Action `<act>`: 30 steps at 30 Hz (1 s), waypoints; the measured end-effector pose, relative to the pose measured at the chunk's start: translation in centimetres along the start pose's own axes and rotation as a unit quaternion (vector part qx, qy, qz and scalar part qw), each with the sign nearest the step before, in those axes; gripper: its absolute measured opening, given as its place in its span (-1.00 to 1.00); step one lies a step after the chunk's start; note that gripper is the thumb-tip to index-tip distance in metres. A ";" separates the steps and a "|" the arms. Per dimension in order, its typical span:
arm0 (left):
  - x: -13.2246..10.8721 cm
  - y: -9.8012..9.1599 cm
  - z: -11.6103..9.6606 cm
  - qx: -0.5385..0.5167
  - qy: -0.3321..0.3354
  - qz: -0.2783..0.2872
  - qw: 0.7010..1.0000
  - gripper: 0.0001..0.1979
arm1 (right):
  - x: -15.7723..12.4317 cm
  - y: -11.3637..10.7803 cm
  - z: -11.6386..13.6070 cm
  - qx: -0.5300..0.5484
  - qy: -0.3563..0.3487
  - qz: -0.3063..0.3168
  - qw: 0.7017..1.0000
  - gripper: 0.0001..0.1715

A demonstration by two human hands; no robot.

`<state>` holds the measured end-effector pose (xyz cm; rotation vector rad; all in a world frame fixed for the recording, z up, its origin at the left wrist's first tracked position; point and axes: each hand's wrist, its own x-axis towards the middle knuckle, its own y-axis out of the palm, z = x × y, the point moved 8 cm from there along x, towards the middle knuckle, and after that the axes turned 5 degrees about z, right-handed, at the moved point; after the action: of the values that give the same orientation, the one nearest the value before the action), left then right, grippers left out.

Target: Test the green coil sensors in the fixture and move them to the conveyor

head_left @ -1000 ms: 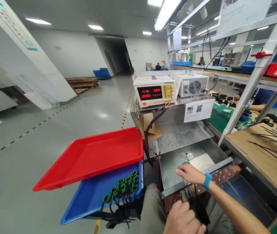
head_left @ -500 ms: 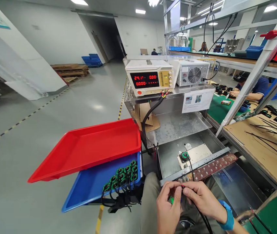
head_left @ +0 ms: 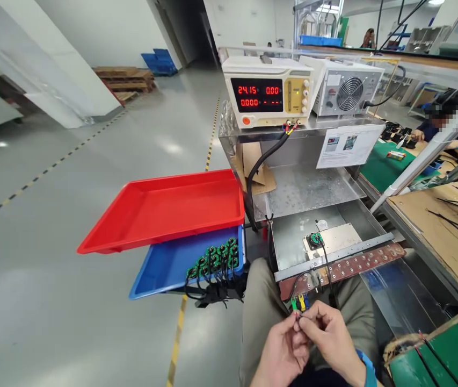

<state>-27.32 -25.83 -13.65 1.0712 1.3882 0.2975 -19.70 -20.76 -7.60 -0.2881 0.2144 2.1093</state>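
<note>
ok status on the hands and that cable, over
Left hand and right hand together, pinching the cable end by the coloured clips. Cable runs up to round part on plate. Nothing blocking.

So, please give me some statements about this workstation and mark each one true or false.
1. The red tray sits above the blue tray. True.
2. The power supply display is dark. False: it shows red digits.
3. Both hands, left hand and right hand, meet at small coloured clips. True.
4. The green parts lie in the red tray. False: they lie in the blue tray.
</note>
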 end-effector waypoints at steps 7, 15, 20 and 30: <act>-0.2 -4.6 -5.1 0.288 0.258 -0.141 0.911 -0.53 | 1.1 0.6 -0.4 -0.420 -0.124 -0.065 0.897 -0.75; -2.1 -1.5 -6.1 0.622 0.362 -0.126 0.682 -0.66 | 2.6 0.8 -1.3 -0.482 -0.094 -0.050 0.870 -0.80; -2.2 0.9 -5.2 0.740 0.385 -0.112 0.540 -0.67 | 3.3 1.1 -0.9 -0.514 -0.051 -0.048 0.855 -0.77; -0.7 -0.2 -5.0 0.767 0.414 -0.127 0.474 -0.63 | 4.0 1.2 -0.7 -0.508 -0.012 -0.032 0.860 -0.75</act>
<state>-31.94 -24.31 -12.44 2.2468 2.7660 -1.1316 -22.66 -18.35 -9.35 -0.8635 -0.9524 1.9756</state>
